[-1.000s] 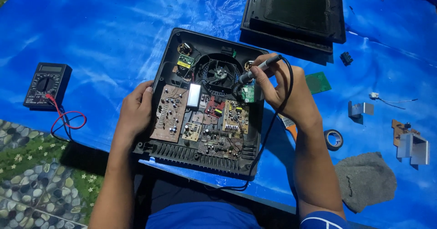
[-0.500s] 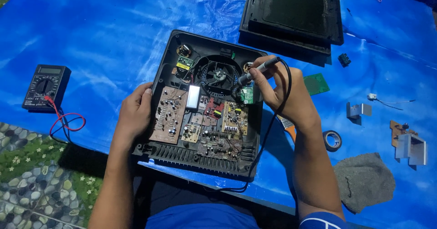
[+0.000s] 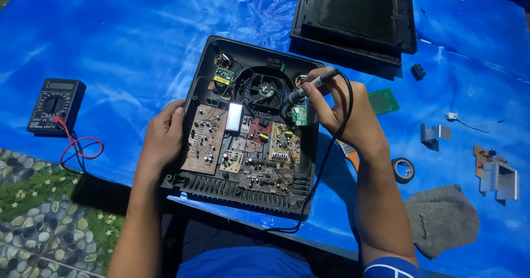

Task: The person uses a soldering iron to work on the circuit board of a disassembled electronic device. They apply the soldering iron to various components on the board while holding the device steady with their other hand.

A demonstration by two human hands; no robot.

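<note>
- Little has shifted since the earlier frames: the right hand [image 3: 345,112] has edged a touch nearer the fan [image 3: 264,89], and the pen-shaped soldering iron [image 3: 309,87] now lies flatter, its tip at the fan's right rim.
- Its grip is closed round the iron's handle, thumb and fingers pinching it like a pen, probably so the tip can be steered finely onto the small green board [image 3: 300,114] just right of the fan.
- From the iron's rear a black cord [image 3: 331,145] loops over that wrist and runs down past the open appliance case [image 3: 248,126], right of the fan and then below it, which keeps it off the boards.
- At the case's left edge, left of and below the fan, the left hand [image 3: 163,137] wraps the rim with fingers curled over and nothing else held, seemingly to stop the case sliding while the tip presses.
- Brown circuit boards [image 3: 205,138] sit inside the case below the fan, face up and exposed for the work.
- Far left of the fan a black multimeter [image 3: 55,104] lies with its red lead [image 3: 77,143] coiled beside it, set aside but within reach.
- Above and right of the fan rests the removed black cover [image 3: 359,18], out of the way.
- Well right of the fan lie a roll of tape [image 3: 404,170], a grey cloth [image 3: 441,220] and small metal brackets [image 3: 499,178], all on the blue tarp [image 3: 121,40].
</note>
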